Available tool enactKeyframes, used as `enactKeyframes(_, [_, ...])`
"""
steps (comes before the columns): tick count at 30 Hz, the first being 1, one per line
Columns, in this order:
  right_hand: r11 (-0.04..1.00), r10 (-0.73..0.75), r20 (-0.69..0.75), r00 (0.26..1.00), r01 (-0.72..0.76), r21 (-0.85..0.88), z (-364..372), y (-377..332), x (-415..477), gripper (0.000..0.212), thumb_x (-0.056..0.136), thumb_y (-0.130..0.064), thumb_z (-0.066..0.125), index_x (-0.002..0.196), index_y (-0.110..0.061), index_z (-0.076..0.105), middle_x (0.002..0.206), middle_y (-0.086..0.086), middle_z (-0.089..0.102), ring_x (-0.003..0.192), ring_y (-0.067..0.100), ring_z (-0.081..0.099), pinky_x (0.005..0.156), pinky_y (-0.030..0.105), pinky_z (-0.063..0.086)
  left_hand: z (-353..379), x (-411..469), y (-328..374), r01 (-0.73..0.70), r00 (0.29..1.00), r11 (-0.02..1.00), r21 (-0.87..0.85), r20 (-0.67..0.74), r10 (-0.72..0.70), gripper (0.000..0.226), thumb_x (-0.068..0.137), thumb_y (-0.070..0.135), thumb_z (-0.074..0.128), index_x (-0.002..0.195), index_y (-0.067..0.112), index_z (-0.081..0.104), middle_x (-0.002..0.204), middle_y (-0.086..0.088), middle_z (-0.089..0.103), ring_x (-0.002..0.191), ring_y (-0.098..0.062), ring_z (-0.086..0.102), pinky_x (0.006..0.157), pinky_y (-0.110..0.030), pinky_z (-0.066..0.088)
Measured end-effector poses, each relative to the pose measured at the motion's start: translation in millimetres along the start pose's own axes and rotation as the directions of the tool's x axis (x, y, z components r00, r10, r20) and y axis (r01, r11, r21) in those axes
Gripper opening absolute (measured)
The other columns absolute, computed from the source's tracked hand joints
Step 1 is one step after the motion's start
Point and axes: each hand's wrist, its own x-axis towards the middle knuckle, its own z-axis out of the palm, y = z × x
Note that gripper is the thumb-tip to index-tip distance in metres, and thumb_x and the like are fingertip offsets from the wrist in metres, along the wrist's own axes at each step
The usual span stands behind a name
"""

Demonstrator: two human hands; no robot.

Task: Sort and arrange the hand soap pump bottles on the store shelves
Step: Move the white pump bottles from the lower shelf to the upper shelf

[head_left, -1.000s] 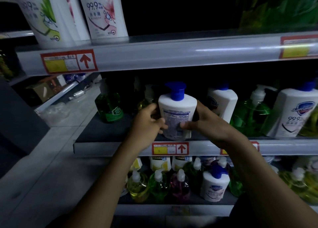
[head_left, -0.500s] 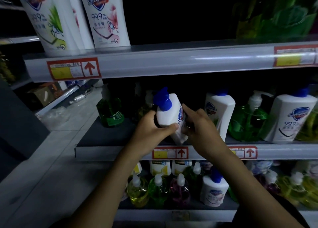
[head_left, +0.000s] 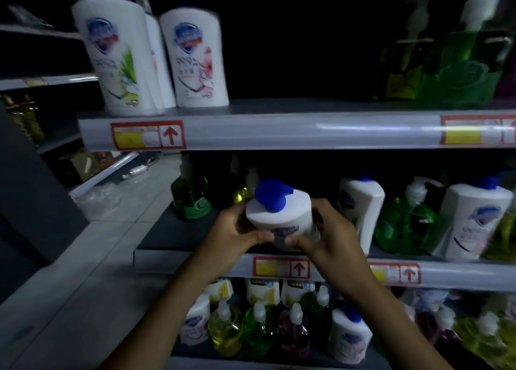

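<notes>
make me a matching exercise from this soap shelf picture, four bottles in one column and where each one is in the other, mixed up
Column one:
1. white bottle with blue pump
2. white bottle with green leaf label
3. green clear bottle
4. yellow clear bottle

Column two:
A. bottom shelf, left part
B. top shelf, left end
C. held between the left hand and right hand
D. middle shelf, left end

Pairs: 1-C, 2-B, 3-D, 4-A
</notes>
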Motion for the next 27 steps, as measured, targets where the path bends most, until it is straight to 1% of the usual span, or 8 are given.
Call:
enactKeyframes(5, [0.998, 0.007, -0.083, 0.997, -0.003, 0.056, -13, -45, -13, 0.050, 0.071, -0.049, 0.072, 0.117, -0.046, 0.053, 0.114, -0.021, 0.064, 0.103, -0.001, 0.062, 0.084, 0.034, 0.054, -8, -19, 32, -0.035, 0.999, 0.997, 0.062, -0.017, 0.036, 0.040, 0.071, 0.029, 0.078, 0.103, 0.045, 0.061, 0.098, 0.034, 0.067, 0.098, 0.008, 0.063, 0.079, -0.014, 0.050])
enactKeyframes(8, [0.996, -0.025, -0.218, 0.976, 0.043, 0.079, -14, -84, -6, 0.066, 0.059, -0.050, 0.084, 0.114, -0.064, 0.050, 0.105, -0.033, 0.066, 0.097, -0.008, 0.064, 0.090, 0.034, 0.051, -9, -26, 72, -0.251, 0.945, 0.942, 0.222, -0.153, 0.288, 0.047, 0.070, 0.058, 0.070, 0.108, 0.075, 0.047, 0.115, 0.037, 0.058, 0.106, 0.010, 0.058, 0.083, -0.011, 0.048])
enactKeyframes(11, [0.987, -0.116, -0.286, 0.951, 0.142, 0.073, -25, -127, 23, 0.076, 0.051, -0.065, 0.080, 0.116, -0.071, 0.042, 0.097, -0.045, 0.061, 0.091, -0.017, 0.062, 0.081, 0.023, 0.050, -22, -15, 115, -0.475, 0.781, 0.787, 0.393, -0.225, 0.583, 0.051, 0.081, 0.065, 0.053, 0.130, 0.054, 0.044, 0.121, 0.030, 0.059, 0.110, 0.008, 0.057, 0.086, -0.014, 0.050])
enactKeyframes(13, [0.960, -0.116, -0.328, 0.937, 0.191, 0.206, -30, -146, 48, 0.073, 0.047, -0.073, 0.077, 0.114, -0.066, 0.048, 0.104, -0.039, 0.064, 0.097, -0.006, 0.065, 0.076, 0.032, 0.057, -37, -2, 140, -0.532, 0.714, 0.694, 0.485, -0.183, 0.675, 0.048, 0.088, 0.052, 0.053, 0.134, 0.044, 0.043, 0.120, 0.031, 0.059, 0.112, 0.012, 0.053, 0.087, -0.013, 0.049])
enactKeyframes(18, [0.925, -0.163, -0.404, 0.900, 0.282, 0.255, -24, -180, 124, 0.035, 0.075, -0.040, 0.075, 0.104, -0.029, 0.059, 0.096, -0.013, 0.069, 0.088, -0.001, 0.065, 0.072, 0.025, 0.055, -87, 27, 161, -0.291, 0.547, 0.473, 0.831, -0.261, 0.795, 0.043, 0.092, 0.027, 0.056, 0.134, 0.032, 0.048, 0.130, 0.016, 0.052, 0.119, 0.002, 0.045, 0.096, -0.014, 0.042])
enactKeyframes(20, [0.933, -0.159, -0.368, 0.916, 0.261, 0.246, -15, -184, 153, 0.028, 0.080, -0.028, 0.071, 0.104, -0.024, 0.057, 0.095, -0.010, 0.068, 0.086, 0.002, 0.066, 0.071, 0.027, 0.055, -112, 36, 164, -0.114, 0.494, 0.548, 0.829, -0.431, 0.755, 0.051, 0.090, 0.033, 0.055, 0.139, 0.029, 0.042, 0.139, 0.004, 0.043, 0.119, -0.007, 0.041, 0.087, -0.015, 0.037])
enactKeyframes(23, [0.965, -0.095, -0.272, 0.958, 0.156, 0.213, 2, -178, 183, 0.028, 0.084, -0.027, 0.069, 0.106, -0.023, 0.053, 0.097, -0.009, 0.066, 0.088, 0.006, 0.065, 0.068, 0.030, 0.057, -145, 45, 156, 0.042, 0.562, 0.696, 0.717, -0.593, 0.577, 0.067, 0.090, 0.043, 0.052, 0.148, 0.034, 0.019, 0.146, -0.001, 0.034, 0.123, -0.019, 0.043, 0.083, -0.027, 0.034])
enactKeyframes(27, [0.984, 0.007, -0.136, 0.991, 0.017, 0.176, 18, -166, 199, 0.031, 0.085, -0.030, 0.069, 0.110, -0.020, 0.055, 0.100, -0.003, 0.068, 0.089, 0.011, 0.066, 0.073, 0.032, 0.057, -164, 53, 131, 0.076, 0.722, 0.767, 0.637, -0.566, 0.399, 0.070, 0.089, 0.055, 0.045, 0.147, 0.045, 0.006, 0.143, 0.001, 0.044, 0.119, -0.023, 0.050, 0.083, -0.038, 0.041])
